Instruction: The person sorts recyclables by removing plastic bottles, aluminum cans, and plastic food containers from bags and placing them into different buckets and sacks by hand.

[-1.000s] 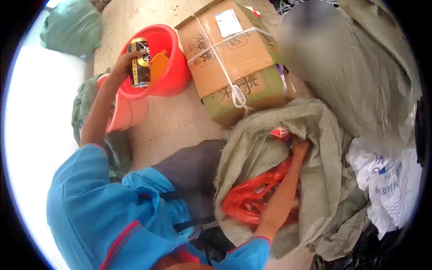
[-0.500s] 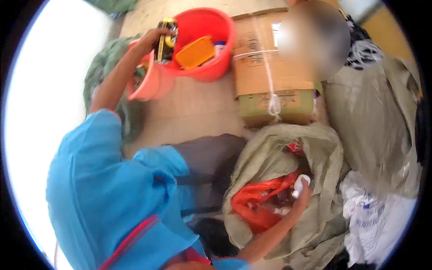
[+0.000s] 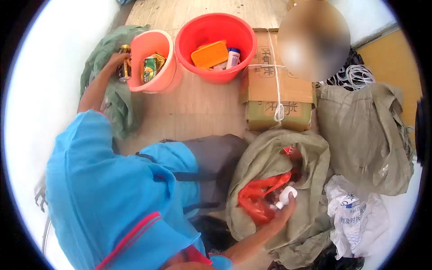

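My left hand is closed around a black and gold can beside the left rim of the pink bucket. Inside that bucket lies a green can with other items next to it. My right hand holds a small white bottle in the mouth of an open olive woven sack. Below the bottle, a red plastic bag lies in the sack with small items I cannot make out.
A red bucket holds an orange container and a white bottle with a blue cap. Nearby are a tied cardboard box, a full sack, a white bag and a green bag. A blurred patch hides the upper right.
My left hand has moved the can from between the two buckets to the left side of the pink one. My right hand and the white bottle have shifted slightly down and left.
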`<state>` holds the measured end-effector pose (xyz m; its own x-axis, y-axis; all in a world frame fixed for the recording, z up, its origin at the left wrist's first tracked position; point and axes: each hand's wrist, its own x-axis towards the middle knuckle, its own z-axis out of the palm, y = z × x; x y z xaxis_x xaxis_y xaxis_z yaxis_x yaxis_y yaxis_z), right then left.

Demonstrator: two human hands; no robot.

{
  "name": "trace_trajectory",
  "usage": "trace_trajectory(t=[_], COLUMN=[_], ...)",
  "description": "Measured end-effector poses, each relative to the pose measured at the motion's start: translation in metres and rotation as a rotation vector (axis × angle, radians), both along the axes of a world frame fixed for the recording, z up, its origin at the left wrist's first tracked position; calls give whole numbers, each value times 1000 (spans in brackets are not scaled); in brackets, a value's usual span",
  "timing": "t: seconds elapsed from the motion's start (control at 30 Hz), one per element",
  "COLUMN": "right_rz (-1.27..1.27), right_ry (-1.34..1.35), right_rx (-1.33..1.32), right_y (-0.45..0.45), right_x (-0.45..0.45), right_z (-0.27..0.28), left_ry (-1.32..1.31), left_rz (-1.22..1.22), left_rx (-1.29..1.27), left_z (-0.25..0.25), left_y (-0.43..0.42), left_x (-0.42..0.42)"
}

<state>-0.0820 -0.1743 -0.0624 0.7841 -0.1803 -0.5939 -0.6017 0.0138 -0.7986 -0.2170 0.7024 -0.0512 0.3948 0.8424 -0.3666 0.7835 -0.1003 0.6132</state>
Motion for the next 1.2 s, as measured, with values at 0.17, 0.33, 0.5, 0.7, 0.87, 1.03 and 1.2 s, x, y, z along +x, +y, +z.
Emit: trace_trajectory(t=[0.17,0.33,0.5,0.7,0.87,1.03,1.2], right_rz=[-123,-102,128,219,214,477,725], right_ry=[-73,-35,-59,-49,31,115,-73], right_rx=[96,362,514,511,258,265,208], right_y=[66,129,172,239,283,358,389], right_x=[-33,-48,-45,-57,-71,-81,-95], right_z=[44,76,77,77,77,81,95], left_ry=[237,-79,-532,-412,-578,-661,-1172], left_rz=[-176,-373,-630,-1034,-853,-591,-182], left_rx=[68,402,-122,-824,-992,-655,-926], left_z=[-40,-57,48,66,33,55,102], left_y=[5,-36,-237,-455,-455,-374,-265], left_x=[47,54,76,80,60,22,-35])
